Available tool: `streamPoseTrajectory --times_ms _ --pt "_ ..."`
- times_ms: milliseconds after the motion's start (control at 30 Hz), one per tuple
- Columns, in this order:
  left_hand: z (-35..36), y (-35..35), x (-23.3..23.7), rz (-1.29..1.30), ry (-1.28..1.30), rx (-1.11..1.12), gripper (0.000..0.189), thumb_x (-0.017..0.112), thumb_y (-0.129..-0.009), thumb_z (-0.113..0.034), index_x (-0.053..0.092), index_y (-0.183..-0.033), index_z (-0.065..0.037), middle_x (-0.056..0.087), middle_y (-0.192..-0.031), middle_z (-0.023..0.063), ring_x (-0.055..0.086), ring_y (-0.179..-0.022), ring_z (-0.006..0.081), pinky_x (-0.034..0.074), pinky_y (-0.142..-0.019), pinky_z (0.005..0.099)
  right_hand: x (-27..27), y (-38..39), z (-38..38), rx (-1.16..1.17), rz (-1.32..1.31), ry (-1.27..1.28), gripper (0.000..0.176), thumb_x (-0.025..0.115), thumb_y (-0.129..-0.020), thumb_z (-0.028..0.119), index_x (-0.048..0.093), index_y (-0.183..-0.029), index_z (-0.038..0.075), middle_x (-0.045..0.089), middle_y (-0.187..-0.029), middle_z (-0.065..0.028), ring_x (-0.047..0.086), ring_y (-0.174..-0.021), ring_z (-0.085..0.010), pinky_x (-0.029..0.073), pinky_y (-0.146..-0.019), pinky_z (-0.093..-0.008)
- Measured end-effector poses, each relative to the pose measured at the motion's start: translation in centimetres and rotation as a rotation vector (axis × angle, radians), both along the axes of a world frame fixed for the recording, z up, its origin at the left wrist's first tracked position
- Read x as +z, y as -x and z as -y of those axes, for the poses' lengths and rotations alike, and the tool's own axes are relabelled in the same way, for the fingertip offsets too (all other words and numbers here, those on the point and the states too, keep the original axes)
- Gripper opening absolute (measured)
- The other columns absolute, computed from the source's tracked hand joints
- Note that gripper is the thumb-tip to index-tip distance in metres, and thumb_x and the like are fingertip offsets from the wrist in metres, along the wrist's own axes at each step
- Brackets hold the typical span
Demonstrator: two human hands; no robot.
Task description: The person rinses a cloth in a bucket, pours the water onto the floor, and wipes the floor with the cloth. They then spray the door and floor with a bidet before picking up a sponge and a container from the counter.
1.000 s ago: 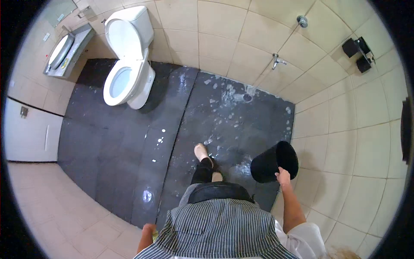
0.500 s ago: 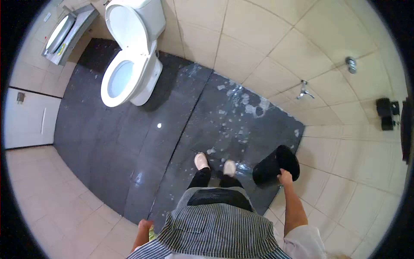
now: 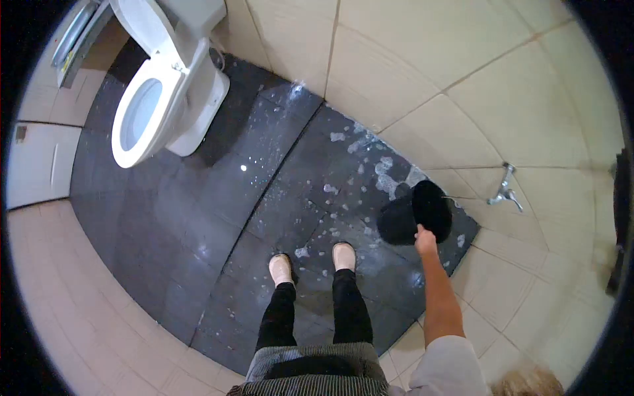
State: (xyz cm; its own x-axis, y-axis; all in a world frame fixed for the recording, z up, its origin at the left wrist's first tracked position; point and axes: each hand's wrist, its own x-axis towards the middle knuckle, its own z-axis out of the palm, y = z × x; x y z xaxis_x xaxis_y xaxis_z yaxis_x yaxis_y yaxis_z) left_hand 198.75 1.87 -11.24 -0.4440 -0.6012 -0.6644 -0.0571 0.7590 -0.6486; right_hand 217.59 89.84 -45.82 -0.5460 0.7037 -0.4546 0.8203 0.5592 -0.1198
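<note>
In the head view, my right hand [image 3: 426, 241] is closed on the near rim of a black bucket [image 3: 395, 221]. The bucket is tilted on its side above the dark tiled floor, its mouth facing right toward the wall. Its inside is too dark to make out. A metal tap [image 3: 506, 190] sticks out of the wall to the right of the bucket. My left hand is out of the frame.
Dark floor tiles [image 3: 218, 191] look wet, with white foam patches [image 3: 385, 175] near the wall. A white toilet [image 3: 191, 109] with its lid up stands at upper left. Behind it is a wall shelf [image 3: 82, 46]; a white door [image 3: 43, 162] is at far left.
My right hand has carried the bucket slightly up and left, closer to the foamy wall edge. The view has shifted forward, and my left hand has left the frame.
</note>
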Motion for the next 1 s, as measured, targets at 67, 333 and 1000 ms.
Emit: streamPoseTrajectory --times_ms 67,333,1000 --pt "-0.5 -2.4 -0.3 0.032 0.035 0.004 0.06 0.062 -0.07 -0.041 0.055 -0.113 0.0 0.058 -0.108 0.0287 0.055 -0.105 0.0401 0.045 -0.088 0.0449 -3.2 1.3 -2.2 -0.019 0.008 0.001 0.026 0.057 -0.08 0.01 0.053 -0.105 0.005 0.062 -0.08 -0.022 0.06 -0.083 -0.0402 0.047 -0.072 -0.0489" --pt "0.7 -8.7 -2.3 0.177 0.065 -0.012 0.056 0.062 -0.07 -0.039 0.057 -0.109 0.0 0.057 -0.108 0.0292 0.055 -0.105 0.0396 0.045 -0.088 0.0453 -14.5 3.8 -1.9 -0.348 0.118 0.003 0.035 0.058 -0.084 0.019 0.049 -0.115 0.006 0.061 -0.102 -0.0169 0.057 -0.102 -0.0329 0.04 -0.087 -0.0514" --pt "-12.7 17.6 -0.3 -0.653 -1.106 0.49 0.035 0.059 -0.081 -0.036 0.063 -0.093 -0.003 0.064 -0.093 0.0143 0.061 -0.087 0.028 0.047 -0.081 0.0383 27.3 36.7 39.3 0.037 0.261 1.615 0.057 0.058 -0.085 0.025 0.035 -0.137 0.019 0.024 -0.146 -0.0105 0.033 -0.13 -0.0299 0.038 -0.093 -0.0563"
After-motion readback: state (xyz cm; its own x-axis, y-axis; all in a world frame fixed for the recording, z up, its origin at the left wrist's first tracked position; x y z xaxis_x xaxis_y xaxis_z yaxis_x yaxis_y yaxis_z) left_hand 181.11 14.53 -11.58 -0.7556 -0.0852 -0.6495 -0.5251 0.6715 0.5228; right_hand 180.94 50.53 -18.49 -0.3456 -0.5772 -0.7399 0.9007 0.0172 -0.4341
